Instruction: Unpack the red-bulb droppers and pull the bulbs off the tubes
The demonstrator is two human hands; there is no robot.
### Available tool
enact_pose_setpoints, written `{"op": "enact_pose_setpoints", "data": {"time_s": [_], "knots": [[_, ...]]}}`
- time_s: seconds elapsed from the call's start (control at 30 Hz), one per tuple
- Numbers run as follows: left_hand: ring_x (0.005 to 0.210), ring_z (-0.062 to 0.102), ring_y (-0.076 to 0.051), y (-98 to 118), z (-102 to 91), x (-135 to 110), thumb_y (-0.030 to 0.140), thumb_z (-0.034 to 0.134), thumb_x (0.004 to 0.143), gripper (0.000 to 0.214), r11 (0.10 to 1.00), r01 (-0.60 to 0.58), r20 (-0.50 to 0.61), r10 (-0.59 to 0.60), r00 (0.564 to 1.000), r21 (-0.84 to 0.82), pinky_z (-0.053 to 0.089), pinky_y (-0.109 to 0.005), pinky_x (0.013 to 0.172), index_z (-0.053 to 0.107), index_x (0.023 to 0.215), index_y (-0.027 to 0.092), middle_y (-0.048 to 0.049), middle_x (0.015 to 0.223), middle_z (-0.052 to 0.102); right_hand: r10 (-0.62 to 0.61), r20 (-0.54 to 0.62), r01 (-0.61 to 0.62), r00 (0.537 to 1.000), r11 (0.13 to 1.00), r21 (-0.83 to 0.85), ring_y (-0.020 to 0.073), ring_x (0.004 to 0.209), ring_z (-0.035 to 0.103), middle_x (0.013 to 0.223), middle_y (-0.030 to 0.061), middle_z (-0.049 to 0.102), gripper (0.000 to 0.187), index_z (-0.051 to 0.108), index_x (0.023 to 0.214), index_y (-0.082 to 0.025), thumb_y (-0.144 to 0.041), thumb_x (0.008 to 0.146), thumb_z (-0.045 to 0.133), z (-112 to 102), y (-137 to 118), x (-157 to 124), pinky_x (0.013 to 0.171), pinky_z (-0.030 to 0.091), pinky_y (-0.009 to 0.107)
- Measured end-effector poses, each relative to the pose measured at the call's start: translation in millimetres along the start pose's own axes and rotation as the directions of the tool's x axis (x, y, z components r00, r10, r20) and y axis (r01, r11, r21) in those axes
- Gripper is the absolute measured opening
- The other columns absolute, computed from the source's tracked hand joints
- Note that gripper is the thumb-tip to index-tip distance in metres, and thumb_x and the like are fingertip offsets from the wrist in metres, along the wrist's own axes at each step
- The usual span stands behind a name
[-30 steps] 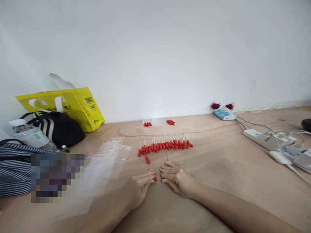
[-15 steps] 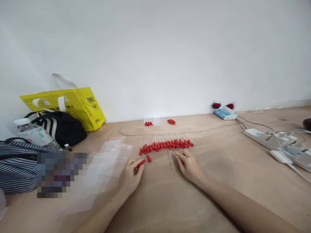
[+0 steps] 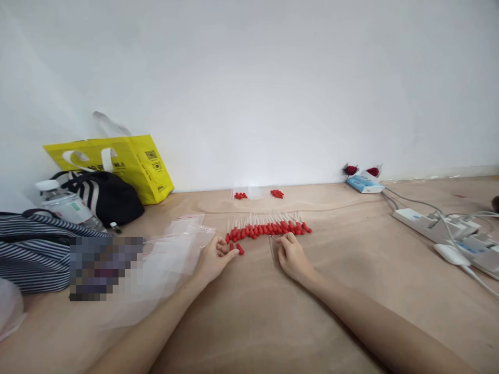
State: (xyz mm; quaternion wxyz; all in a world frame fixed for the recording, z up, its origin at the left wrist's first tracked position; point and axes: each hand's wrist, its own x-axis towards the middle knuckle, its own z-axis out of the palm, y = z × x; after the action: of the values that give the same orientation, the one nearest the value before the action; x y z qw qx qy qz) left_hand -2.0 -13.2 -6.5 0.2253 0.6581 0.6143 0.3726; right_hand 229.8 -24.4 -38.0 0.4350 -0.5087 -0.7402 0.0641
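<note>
My left hand (image 3: 217, 257) has its thumb and fingers apart, with the thumb tip beside two loose red rubber bulbs (image 3: 240, 250). One of these bulbs is partly behind the thumb. My right hand (image 3: 292, 255) pinches the edge of a thin clear piece (image 3: 272, 250) lying on the table; whether it is a small plastic bag or a tube, I cannot tell. Just beyond both hands is a row of droppers (image 3: 268, 229), red bulbs towards me and thin clear tubes pointing at the wall.
Clear zip bags (image 3: 171, 259) lie to the left. Two small groups of red bulbs (image 3: 277, 194) are near the wall. At left stand a yellow bag (image 3: 156, 176), a black bag (image 3: 117, 197) and a bottle (image 3: 74, 208). A tissue pack (image 3: 365, 183) and power strip (image 3: 421, 223) are at right.
My left hand has moved forward and its red bulb now lies beside the other loose one. The fingers have parted. My right hand has shifted slightly forward. The view has tilted a little.
</note>
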Motion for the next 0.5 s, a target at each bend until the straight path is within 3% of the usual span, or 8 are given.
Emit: {"op": "enact_pose_setpoints", "data": {"time_s": [0.13, 0.23, 0.4, 0.5], "knots": [[0.055, 0.055, -0.012, 0, -4.8, 10, 0.046, 0.052, 0.068, 0.03, 0.994, 0.059, -0.032, -0.056, 0.998, 0.092, 0.044, -0.022, 0.05, 0.047, 0.078, 0.018, 0.0011, 0.066, 0.056, -0.015, 0.068, 0.013, 0.998, 1.0, 0.022, 0.0174, 0.078, 0.05, 0.084, 0.0085, 0.046, 0.019, 0.057, 0.08, -0.013, -0.008, 0.076, 0.038, 0, -5, 0, 0.074, 0.044, 0.031], [0.049, 0.055, -0.011, 7, -11.0, 26, 0.039, 0.047, 0.073, 0.024, 0.97, 0.161, 0.023, -0.168, 0.985, 0.183, 0.043, -0.021, 0.049, 0.049, 0.084, 0.018, 0.0015, 0.065, 0.059, -0.015, 0.101, 0.011, 0.995, 0.999, 0.038, 0.0177, 0.084, 0.05, 0.088, 0.0093, 0.046, 0.019, 0.057, 0.082, -0.013, -0.012, 0.08, 0.039, -2, -7, 0, 0.08, 0.043, 0.032], [0.03, 0.047, -0.013, 15, -10.6, 58, 0.039, 0.051, 0.07, 0.027, 0.924, 0.262, 0.165, -0.315, 0.935, 0.278, 0.036, -0.021, 0.037, 0.051, 0.053, 0.017, 0.0034, 0.031, 0.045, -0.015, 0.159, 0.006, 0.987, 0.998, 0.059, 0.0177, 0.088, 0.049, 0.09, 0.0092, 0.048, 0.019, 0.057, 0.086, -0.013, -0.012, 0.08, 0.039, -5, -6, 0, 0.084, 0.041, 0.034], [0.027, 0.044, -0.012, 19, -5.6, 67, 0.038, 0.054, 0.068, 0.036, 0.91, 0.258, 0.21, -0.335, 0.918, 0.323, 0.034, -0.021, 0.036, 0.046, 0.04, 0.017, 0.0022, 0.026, 0.041, -0.05, 0.193, 0.035, 0.98, 0.996, 0.082, 0.0178, 0.091, 0.048, 0.092, 0.0088, 0.049, 0.017, 0.057, 0.086, -0.014, -0.013, 0.079, 0.042, -7, -7, 1, 0.084, 0.041, 0.034]]}}
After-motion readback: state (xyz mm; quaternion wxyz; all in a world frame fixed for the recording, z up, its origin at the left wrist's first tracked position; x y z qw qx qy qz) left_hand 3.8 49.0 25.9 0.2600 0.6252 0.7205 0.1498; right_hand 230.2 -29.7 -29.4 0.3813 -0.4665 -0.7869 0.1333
